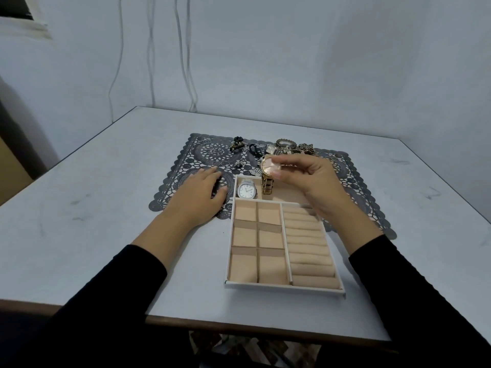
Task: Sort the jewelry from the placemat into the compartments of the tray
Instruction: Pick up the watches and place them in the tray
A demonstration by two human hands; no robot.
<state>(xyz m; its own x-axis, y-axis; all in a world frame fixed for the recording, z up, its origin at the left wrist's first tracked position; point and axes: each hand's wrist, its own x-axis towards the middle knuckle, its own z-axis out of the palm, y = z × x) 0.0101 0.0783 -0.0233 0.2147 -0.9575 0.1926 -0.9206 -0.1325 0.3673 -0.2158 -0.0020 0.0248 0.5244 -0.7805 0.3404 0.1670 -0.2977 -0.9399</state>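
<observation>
A beige jewelry tray (285, 286) with a white rim lies partly on the dark lace placemat (186, 158). A silver watch (247, 190) rests in the tray's far wide compartment. My right hand (316, 184) holds a gold watch (269, 173) by its case above that same compartment, the band hanging down into it. My left hand (203, 197) lies flat on the placemat just left of the tray, fingers apart, holding nothing. More jewelry (287, 147) is heaped at the mat's far edge, with small rings (221, 163) scattered on the mat.
The tray has several small square compartments (256, 240) on the left and a column of ring rolls (308, 248) on the right. The white table (93, 208) meets a wall behind; its near edge (239, 325) runs below the tray. Cables hang on the wall.
</observation>
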